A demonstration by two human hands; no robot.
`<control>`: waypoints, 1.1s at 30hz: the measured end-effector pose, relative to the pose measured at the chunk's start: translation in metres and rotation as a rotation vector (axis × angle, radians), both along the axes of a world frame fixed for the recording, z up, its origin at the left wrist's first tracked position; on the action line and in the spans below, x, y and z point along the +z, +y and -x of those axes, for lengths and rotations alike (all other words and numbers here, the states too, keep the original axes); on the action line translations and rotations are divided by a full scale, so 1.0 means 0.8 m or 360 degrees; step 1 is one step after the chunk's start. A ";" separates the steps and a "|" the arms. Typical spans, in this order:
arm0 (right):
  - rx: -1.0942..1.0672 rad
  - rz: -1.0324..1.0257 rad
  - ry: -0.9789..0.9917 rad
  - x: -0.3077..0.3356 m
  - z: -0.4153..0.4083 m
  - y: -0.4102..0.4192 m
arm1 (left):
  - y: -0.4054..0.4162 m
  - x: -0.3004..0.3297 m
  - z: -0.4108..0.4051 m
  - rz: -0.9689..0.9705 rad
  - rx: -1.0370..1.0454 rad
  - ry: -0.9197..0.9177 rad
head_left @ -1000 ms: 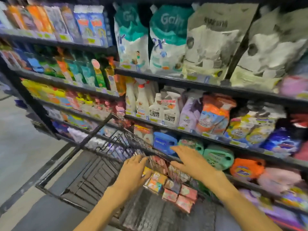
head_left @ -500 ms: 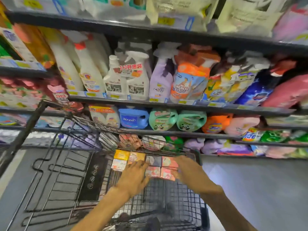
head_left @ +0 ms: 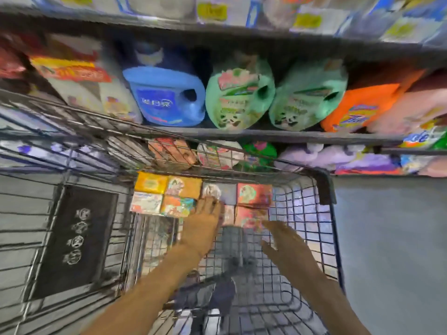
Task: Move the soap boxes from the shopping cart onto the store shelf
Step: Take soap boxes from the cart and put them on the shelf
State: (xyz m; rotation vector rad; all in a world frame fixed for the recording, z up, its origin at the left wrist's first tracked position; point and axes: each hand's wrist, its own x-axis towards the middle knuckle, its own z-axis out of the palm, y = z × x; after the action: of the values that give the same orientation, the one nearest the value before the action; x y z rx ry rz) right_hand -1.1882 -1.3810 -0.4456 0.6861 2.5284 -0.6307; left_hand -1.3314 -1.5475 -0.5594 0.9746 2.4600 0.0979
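Note:
Several soap boxes lie in two rows at the far end of the wire shopping cart: a yellow box, an orange one, a pale one and red-pink ones. My left hand reaches into the cart, fingers resting on the boxes in the middle of the rows. My right hand hovers with fingers apart just before the near red-pink box, holding nothing. The image is blurred.
The store shelf stands just beyond the cart, packed with a blue detergent jug, two green jugs and an orange pouch. A lower shelf holds purple packs. Grey floor lies to the right.
The view has tilted down and closer to the cart. Both hands have reached deeper toward the boxes; my right hand has drawn back slightly and spread its fingers.

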 end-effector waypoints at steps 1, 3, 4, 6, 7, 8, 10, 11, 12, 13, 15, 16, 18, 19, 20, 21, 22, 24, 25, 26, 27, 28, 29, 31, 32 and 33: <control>0.0012 -0.0003 -0.0007 -0.014 -0.002 0.000 | 0.002 -0.012 -0.002 -0.0005 -0.0027 0.0006; -0.0022 -0.0009 -0.0021 -0.035 -0.005 0.000 | 0.005 -0.022 -0.005 0.0018 -0.0094 0.0054; -0.0052 -0.0015 -0.0019 -0.043 -0.006 0.000 | 0.005 -0.025 -0.005 0.0036 -0.0125 0.0100; -0.0096 -0.0034 0.0030 -0.052 -0.006 -0.001 | 0.004 -0.032 -0.003 0.0010 -0.0135 0.0186; -0.0112 -0.0042 0.0061 -0.056 -0.005 -0.001 | 0.003 -0.034 -0.001 0.0022 -0.0091 0.0138; -0.0122 -0.0052 0.0081 -0.060 -0.004 -0.002 | 0.003 -0.036 0.000 0.0025 -0.0074 0.0133; -0.0119 -0.0077 0.0100 -0.064 -0.002 -0.001 | 0.004 -0.039 -0.004 0.0043 -0.0086 0.0140; -0.0122 -0.0083 0.0114 -0.067 -0.001 0.000 | 0.004 -0.040 -0.005 0.0035 -0.0095 0.0141; -0.0132 -0.0081 0.0127 -0.068 0.001 0.000 | 0.004 -0.040 -0.007 0.0019 -0.0087 0.0144; -0.0140 -0.0082 0.0144 -0.070 0.004 0.000 | 0.003 -0.037 -0.007 -0.0007 -0.0062 0.0158; -0.0139 -0.0110 0.0177 -0.073 0.010 0.002 | 0.003 -0.033 -0.006 -0.0053 0.0000 0.0162; -0.0138 -0.0129 0.0191 -0.076 0.014 0.003 | 0.002 -0.032 -0.007 -0.0072 0.0020 0.0162; -0.0125 -0.0157 0.0190 -0.083 0.021 0.005 | -0.003 -0.035 -0.010 -0.0084 0.0021 0.0166; -0.0119 -0.0173 0.0176 -0.086 0.024 0.005 | -0.005 -0.038 -0.011 -0.0093 0.0025 0.0162; -0.0117 -0.0189 0.0157 -0.092 0.027 0.005 | -0.007 -0.041 -0.011 -0.0100 0.0037 0.0150; -0.0120 -0.0204 0.0139 -0.096 0.029 0.004 | -0.009 -0.044 -0.011 -0.0094 0.0041 0.0132; -0.0120 -0.0213 0.0122 -0.102 0.032 0.004 | -0.011 -0.047 -0.011 -0.0082 0.0040 0.0112; -0.0103 -0.0231 0.0088 -0.112 0.035 0.002 | -0.014 -0.049 -0.010 -0.0087 0.0045 0.0103; -0.0096 -0.0232 0.0081 -0.117 0.035 0.002 | -0.015 -0.048 -0.010 -0.0104 0.0057 0.0098; -0.0097 -0.0222 0.0091 -0.121 0.036 0.002 | -0.016 -0.046 -0.010 -0.0138 0.0070 0.0087; -0.0111 -0.0206 0.0109 -0.124 0.036 0.002 | -0.017 -0.045 -0.010 -0.0178 0.0076 0.0077; -0.0128 -0.0186 0.0127 -0.127 0.036 0.003 | -0.017 -0.044 -0.011 -0.0209 0.0073 0.0066; -0.0142 -0.0165 0.0138 -0.129 0.036 0.005 | -0.017 -0.045 -0.012 -0.0218 0.0059 0.0061; -0.0150 -0.0112 0.0141 -0.134 0.037 0.010 | -0.019 -0.047 -0.014 -0.0209 0.0035 0.0039; -0.0149 -0.0088 0.0137 -0.137 0.038 0.013 | -0.021 -0.048 -0.015 -0.0237 0.0046 -0.0001; -0.0145 -0.0073 0.0126 -0.139 0.038 0.016 | -0.023 -0.048 -0.015 -0.0283 0.0061 -0.0051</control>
State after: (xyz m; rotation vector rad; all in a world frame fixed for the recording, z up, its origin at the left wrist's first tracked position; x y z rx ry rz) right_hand -1.2190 -1.3683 -0.5567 0.8119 2.6039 -0.6444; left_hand -1.3191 -1.5662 -0.5978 0.9911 2.4730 0.3478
